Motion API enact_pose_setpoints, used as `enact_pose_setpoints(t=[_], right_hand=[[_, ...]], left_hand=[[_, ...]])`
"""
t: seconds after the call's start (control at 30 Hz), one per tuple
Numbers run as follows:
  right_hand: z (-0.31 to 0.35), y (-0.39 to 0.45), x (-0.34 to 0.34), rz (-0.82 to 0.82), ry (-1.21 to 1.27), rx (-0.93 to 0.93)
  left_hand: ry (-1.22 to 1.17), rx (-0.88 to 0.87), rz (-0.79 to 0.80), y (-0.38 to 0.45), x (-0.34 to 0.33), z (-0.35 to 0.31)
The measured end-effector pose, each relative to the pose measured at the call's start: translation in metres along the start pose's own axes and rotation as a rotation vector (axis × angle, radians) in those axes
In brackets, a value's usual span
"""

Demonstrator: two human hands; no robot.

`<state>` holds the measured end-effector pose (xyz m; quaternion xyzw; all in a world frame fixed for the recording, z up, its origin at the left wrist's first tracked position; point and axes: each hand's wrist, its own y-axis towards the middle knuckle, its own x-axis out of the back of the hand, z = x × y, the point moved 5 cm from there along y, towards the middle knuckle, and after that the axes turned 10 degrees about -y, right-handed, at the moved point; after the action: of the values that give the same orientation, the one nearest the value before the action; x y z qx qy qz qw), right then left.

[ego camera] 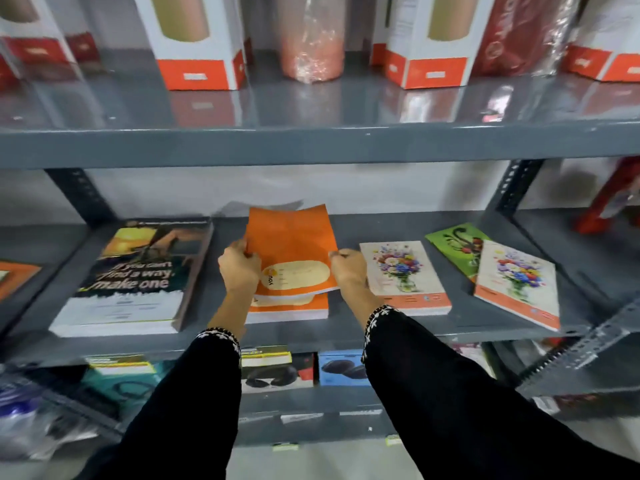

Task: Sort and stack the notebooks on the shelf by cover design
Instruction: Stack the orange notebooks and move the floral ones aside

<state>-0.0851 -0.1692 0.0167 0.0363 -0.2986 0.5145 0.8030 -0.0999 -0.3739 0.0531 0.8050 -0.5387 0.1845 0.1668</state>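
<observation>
An orange notebook [292, 244] is held tilted over another orange notebook [287, 308] that lies flat on the grey middle shelf [346, 329]. My left hand [239, 268] grips its left edge and my right hand [348, 268] grips its right edge. To the left sits a thick stack of dark notebooks [138, 275] with a "make one" slogan cover. To the right lies a flower-bouquet notebook [403, 275]. Further right a second bouquet notebook [517, 284] rests partly on a green notebook [457, 245].
Orange-and-white boxes [194, 39] and a wrapped roll [311, 39] stand on the upper shelf. Boxed goods [341, 367] fill the shelf below. An orange cover [15, 277] shows at the far left. A slotted metal upright [585, 344] juts at the right.
</observation>
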Motion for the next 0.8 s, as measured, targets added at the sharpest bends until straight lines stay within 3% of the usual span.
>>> enact_pose_setpoints(t=[0.17, 0.23, 0.43, 0.63, 0.8], right_hand=[[-0.008, 0.003, -0.022, 0.068, -0.238, -0.027], [-0.010, 0.004, -0.020, 0.088, -0.307, -0.022], [-0.016, 0.021, 0.023, -0.046, -0.187, 0.035], [-0.051, 0.052, 0.136, -0.267, -0.199, 0.026], [-0.113, 0.081, 0.239, -0.358, -0.217, -0.130]], left_hand=[[0.128, 0.045, 0.149, 0.012, 0.004, 0.031], [0.139, 0.073, 0.140, 0.010, 0.003, 0.034], [0.178, -0.031, 0.064, -0.008, -0.030, 0.000], [0.156, -0.187, 0.245, -0.063, -0.148, -0.070], [0.139, -0.276, 0.474, -0.128, -0.261, -0.122]])
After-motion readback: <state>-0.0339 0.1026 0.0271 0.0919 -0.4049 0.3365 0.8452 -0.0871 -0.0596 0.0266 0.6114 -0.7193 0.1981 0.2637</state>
